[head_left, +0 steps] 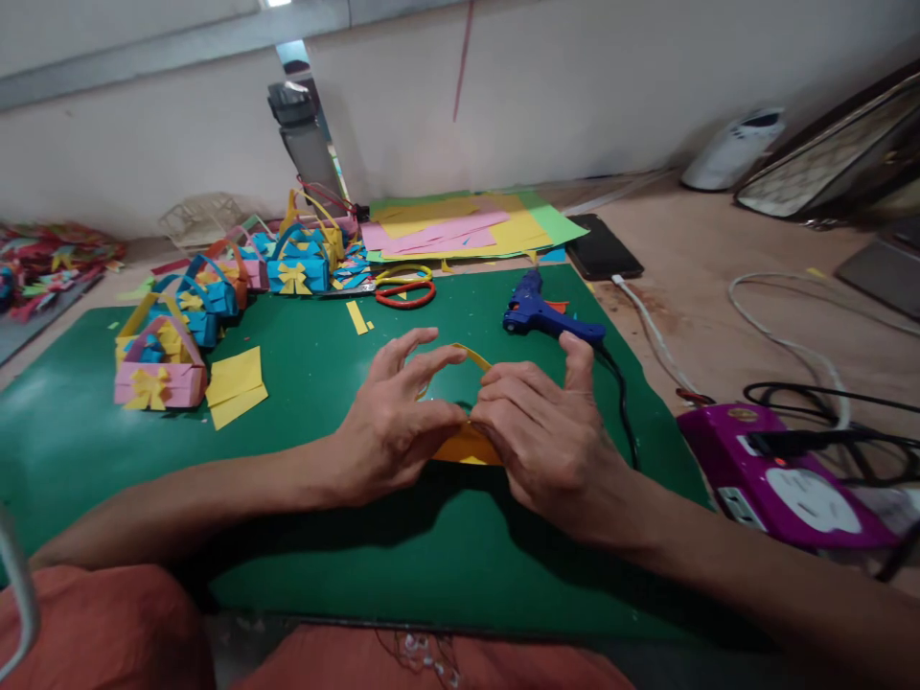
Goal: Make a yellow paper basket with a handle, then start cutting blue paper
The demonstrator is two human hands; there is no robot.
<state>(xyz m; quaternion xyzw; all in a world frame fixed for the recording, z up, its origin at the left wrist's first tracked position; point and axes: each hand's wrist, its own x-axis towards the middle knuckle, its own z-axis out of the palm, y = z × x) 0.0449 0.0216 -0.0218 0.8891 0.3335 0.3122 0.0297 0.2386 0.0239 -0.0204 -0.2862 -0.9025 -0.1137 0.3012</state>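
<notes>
A small yellow paper basket [469, 448] is held between my two hands over the green mat, its thin handle arching up behind my fingers. My left hand [388, 422] grips its near left side, thumb at the rim and the other fingers curved above. On the right, my right hand [550, 436] pinches the rim with bent fingers, its thumb raised. Both hands hide much of the basket. Beyond my right hand lies a blue glue gun [540, 309]. A creased yellow paper piece [236, 379] rests left of my left hand.
Several paper baskets [162, 383] with bows stand at the left of the green mat [302, 565]. Scissors [404, 289], coloured paper sheets [467, 225], a bottle [306, 144] and a phone [604, 247] lie or stand farther back. A purple power strip [783, 479] with cords sits at right.
</notes>
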